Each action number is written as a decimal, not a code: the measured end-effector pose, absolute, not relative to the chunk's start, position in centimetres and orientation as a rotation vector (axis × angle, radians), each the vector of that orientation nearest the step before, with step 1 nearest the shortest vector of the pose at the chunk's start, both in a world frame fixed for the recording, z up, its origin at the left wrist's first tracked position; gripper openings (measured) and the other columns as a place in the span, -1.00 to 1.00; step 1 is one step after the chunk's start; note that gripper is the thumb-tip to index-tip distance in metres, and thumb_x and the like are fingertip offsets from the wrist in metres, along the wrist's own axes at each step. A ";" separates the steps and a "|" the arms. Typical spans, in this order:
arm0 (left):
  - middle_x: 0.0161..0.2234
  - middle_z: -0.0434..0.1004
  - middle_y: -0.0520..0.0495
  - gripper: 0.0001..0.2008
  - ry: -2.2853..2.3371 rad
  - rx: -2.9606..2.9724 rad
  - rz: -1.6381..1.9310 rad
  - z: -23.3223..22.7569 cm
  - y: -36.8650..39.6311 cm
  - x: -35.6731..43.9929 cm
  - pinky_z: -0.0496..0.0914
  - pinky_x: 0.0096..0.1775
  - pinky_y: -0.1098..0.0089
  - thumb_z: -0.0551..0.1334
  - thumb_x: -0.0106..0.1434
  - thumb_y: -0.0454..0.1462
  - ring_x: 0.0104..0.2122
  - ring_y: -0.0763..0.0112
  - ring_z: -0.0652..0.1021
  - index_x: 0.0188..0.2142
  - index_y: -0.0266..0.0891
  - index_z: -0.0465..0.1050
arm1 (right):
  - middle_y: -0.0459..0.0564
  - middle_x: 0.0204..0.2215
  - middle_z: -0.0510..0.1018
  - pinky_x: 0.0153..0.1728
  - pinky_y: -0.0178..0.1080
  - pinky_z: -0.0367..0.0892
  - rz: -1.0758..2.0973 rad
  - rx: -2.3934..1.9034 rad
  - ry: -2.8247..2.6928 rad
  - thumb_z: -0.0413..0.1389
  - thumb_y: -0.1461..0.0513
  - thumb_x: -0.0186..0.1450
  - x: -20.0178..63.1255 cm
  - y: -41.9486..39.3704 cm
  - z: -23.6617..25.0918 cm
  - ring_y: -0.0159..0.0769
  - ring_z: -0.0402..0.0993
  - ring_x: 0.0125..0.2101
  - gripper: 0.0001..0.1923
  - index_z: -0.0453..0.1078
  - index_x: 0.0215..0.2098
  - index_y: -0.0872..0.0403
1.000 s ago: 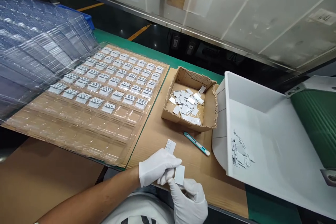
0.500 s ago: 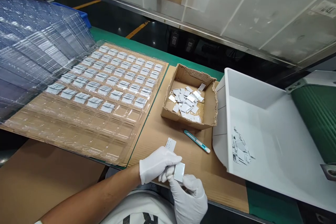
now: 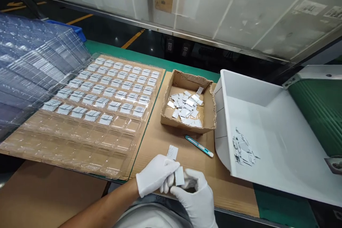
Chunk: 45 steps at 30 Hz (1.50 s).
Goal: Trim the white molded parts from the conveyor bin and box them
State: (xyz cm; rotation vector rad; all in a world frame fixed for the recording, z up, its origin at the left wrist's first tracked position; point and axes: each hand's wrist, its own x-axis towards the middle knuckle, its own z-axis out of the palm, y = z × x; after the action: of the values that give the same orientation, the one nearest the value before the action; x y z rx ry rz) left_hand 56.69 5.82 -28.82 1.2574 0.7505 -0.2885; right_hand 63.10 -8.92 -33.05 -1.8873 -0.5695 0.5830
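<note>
both gloved hands, left hand point(image 3: 156, 174) and right hand point(image 3: 196, 194), pinch one small grey card point(image 3: 179, 176) at the desk's near edge; best gripped lightly by its edges to keep it flat.

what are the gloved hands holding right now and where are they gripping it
A small flat grey-white piece, pinched between both hands: the left hand grips its left edge with its fingers, and the right hand meets it from the right and below.

Glossy clear plastic tray point(image 3: 80, 142), rough brown cardboard box point(image 3: 187, 123).
</note>
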 end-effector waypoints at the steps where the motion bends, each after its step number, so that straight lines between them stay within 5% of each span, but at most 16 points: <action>1: -0.77 0.28 0.07 -0.40 0.758 1.285 -0.294 -28.6 5.7 56.6 0.12 -0.72 0.51 0.11 0.06 0.24 -0.80 0.56 0.25 -0.62 -0.27 0.37 | -0.07 -0.37 0.62 -0.39 -0.34 0.45 0.599 -1.882 -0.658 0.40 0.26 -0.06 63.7 -8.9 -32.7 -0.33 0.52 -0.47 -0.48 0.45 -0.12 0.10; 3: -0.75 0.28 0.09 -0.42 0.781 1.351 -0.290 -28.1 5.5 56.5 0.14 -0.71 0.52 0.10 0.09 0.23 -0.78 0.56 0.26 -0.61 -0.25 0.34 | -0.09 -0.29 0.61 -0.30 -0.34 0.44 0.609 -1.863 -0.892 0.37 0.31 0.00 64.8 -8.7 -31.8 -0.33 0.53 -0.39 -0.39 0.41 0.03 0.04; 8: -0.76 0.27 0.10 -0.43 0.804 1.475 -0.285 -28.1 5.7 56.3 0.10 -0.71 0.51 0.03 0.17 0.21 -0.79 0.54 0.26 -0.60 -0.23 0.30 | -0.13 -0.46 0.55 -0.41 -0.34 0.28 0.470 -1.994 -1.342 0.25 0.12 0.24 66.3 -8.2 -30.5 -0.32 0.48 -0.43 -0.82 0.47 -0.23 0.01; 15: -0.64 0.43 0.04 -0.61 0.950 1.951 0.008 -28.0 7.0 55.7 0.26 -0.46 0.45 0.10 0.29 -0.10 -0.60 0.43 0.43 -0.62 -0.19 0.34 | -0.05 -0.51 0.54 -0.44 -0.25 0.17 -0.090 -2.158 -1.394 -0.20 0.11 0.49 67.0 -8.1 -33.5 -0.29 0.47 -0.50 -0.56 0.47 -0.27 0.08; 20: -0.50 0.57 -0.05 -0.80 0.792 2.301 0.092 -29.4 6.6 53.8 0.31 -0.35 0.41 0.23 0.21 -0.14 -0.50 0.35 0.49 -0.29 -0.17 0.57 | -0.01 -0.44 0.53 -0.35 -0.24 0.17 -0.013 -2.125 -1.247 -0.11 0.05 0.46 65.5 -7.8 -33.5 -0.25 0.44 -0.42 -0.62 0.45 -0.20 0.10; 24: -0.44 0.58 -0.08 -0.77 0.649 2.432 -0.058 -30.3 6.2 52.8 0.33 -0.34 0.42 0.18 0.24 -0.21 -0.45 0.31 0.51 -0.15 -0.08 0.56 | -0.05 -0.48 0.46 -0.36 -0.22 0.06 0.050 -2.190 -1.290 -0.06 0.03 0.43 64.3 -7.3 -33.5 -0.21 0.34 -0.43 -0.64 0.42 -0.39 0.01; 31: -0.39 0.60 -0.12 -0.80 0.699 2.404 -0.035 -30.7 6.0 53.3 0.37 -0.27 0.39 0.17 0.27 -0.15 -0.39 0.27 0.55 -0.25 -0.09 0.55 | 0.01 -0.50 0.41 -0.40 -0.18 0.01 -0.018 -2.268 -1.390 -0.22 0.18 0.47 64.6 -6.7 -34.1 -0.19 0.27 -0.47 -0.56 0.32 -0.48 0.04; 38: -0.45 0.61 -0.11 -0.72 0.770 2.604 -0.293 -30.0 5.6 54.4 0.31 -0.37 0.42 0.08 0.33 -0.20 -0.43 0.28 0.58 -0.42 -0.17 0.51 | 0.00 -0.41 0.48 -0.28 -0.21 0.24 0.091 -2.071 -1.182 -0.12 0.20 0.46 64.9 -7.5 -34.3 -0.21 0.41 -0.37 -0.69 0.39 -0.34 0.08; 42: -0.55 0.55 0.00 -0.76 0.905 2.428 -0.025 -30.4 4.5 54.7 0.30 -0.42 0.47 0.12 0.27 -0.26 -0.52 0.41 0.52 -0.50 -0.20 0.44 | -0.03 -0.32 0.57 -0.26 -0.24 0.34 0.374 -1.975 -0.948 0.06 0.15 0.38 64.2 -7.7 -33.7 -0.23 0.50 -0.33 -0.82 0.42 -0.15 0.05; 45: -0.62 0.50 0.06 -0.78 0.930 2.281 0.139 -30.6 3.8 55.0 0.30 -0.48 0.51 0.16 0.23 -0.27 -0.60 0.47 0.47 -0.54 -0.20 0.41 | -0.08 -0.35 0.61 -0.32 -0.34 0.38 0.630 -1.859 -0.683 0.06 0.13 0.36 64.1 -7.7 -33.1 -0.31 0.54 -0.38 -0.83 0.44 -0.19 0.01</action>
State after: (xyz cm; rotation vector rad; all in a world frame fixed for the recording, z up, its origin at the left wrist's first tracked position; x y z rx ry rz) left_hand 54.95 3.79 -30.64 2.2806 0.9298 0.1385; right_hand 64.08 -7.66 -33.06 -1.8591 -0.6830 0.6302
